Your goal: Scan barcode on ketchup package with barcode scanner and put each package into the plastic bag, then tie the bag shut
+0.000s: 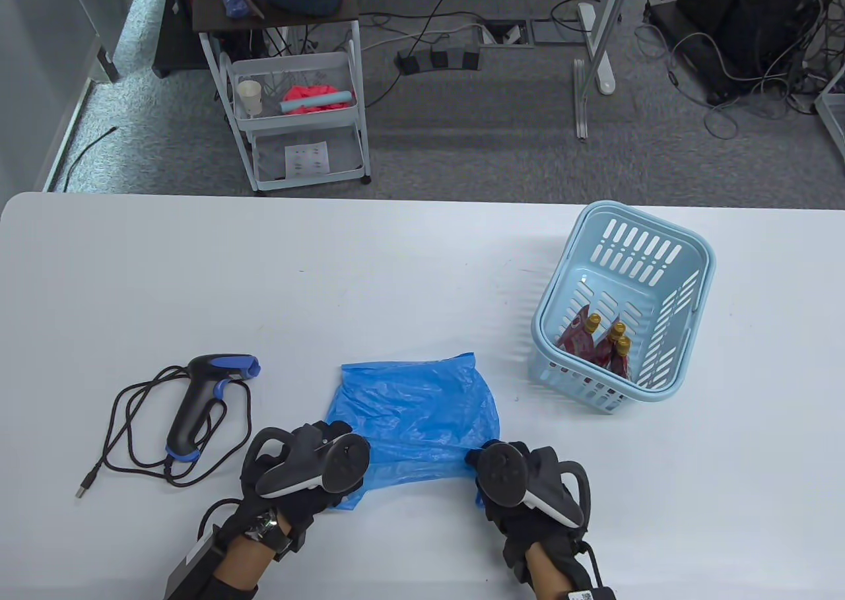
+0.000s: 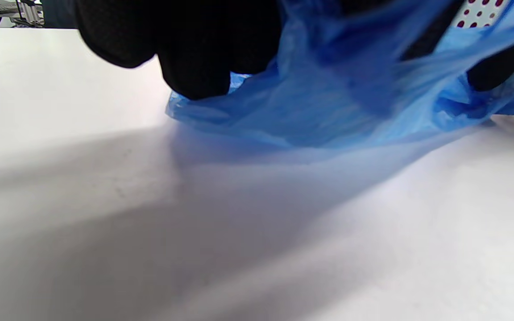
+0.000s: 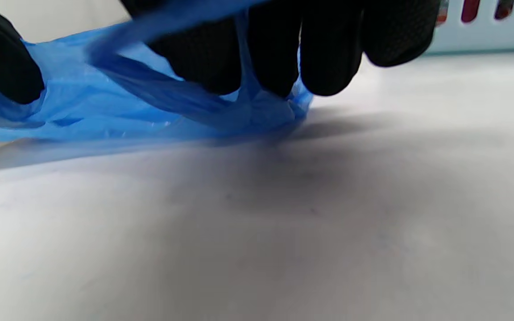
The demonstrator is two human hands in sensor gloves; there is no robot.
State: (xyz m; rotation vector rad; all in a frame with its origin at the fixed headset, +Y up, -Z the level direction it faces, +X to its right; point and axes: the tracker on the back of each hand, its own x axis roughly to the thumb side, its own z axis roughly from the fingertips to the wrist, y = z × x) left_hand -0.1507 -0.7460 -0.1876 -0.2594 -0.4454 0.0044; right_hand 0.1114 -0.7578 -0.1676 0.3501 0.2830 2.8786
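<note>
A blue plastic bag (image 1: 416,415) lies flat on the white table (image 1: 264,283) near its front edge. My left hand (image 1: 330,436) grips the bag's near left corner, its fingers (image 2: 194,67) curled into the blue film (image 2: 328,98). My right hand (image 1: 480,458) grips the near right corner, with the bag (image 3: 105,111) bunched under its fingers (image 3: 275,58). A black and blue barcode scanner (image 1: 204,395) with a coiled cable lies left of the bag. Three red ketchup packages (image 1: 597,346) with gold caps stand in a light blue basket (image 1: 693,336) at the right.
The scanner's black cable (image 1: 132,428) loops on the table at the left, ending in a USB plug (image 1: 84,489). Beyond the table's far edge stands a white cart (image 1: 297,111) on grey carpet. The basket's wall (image 3: 484,35) shows behind my right fingers.
</note>
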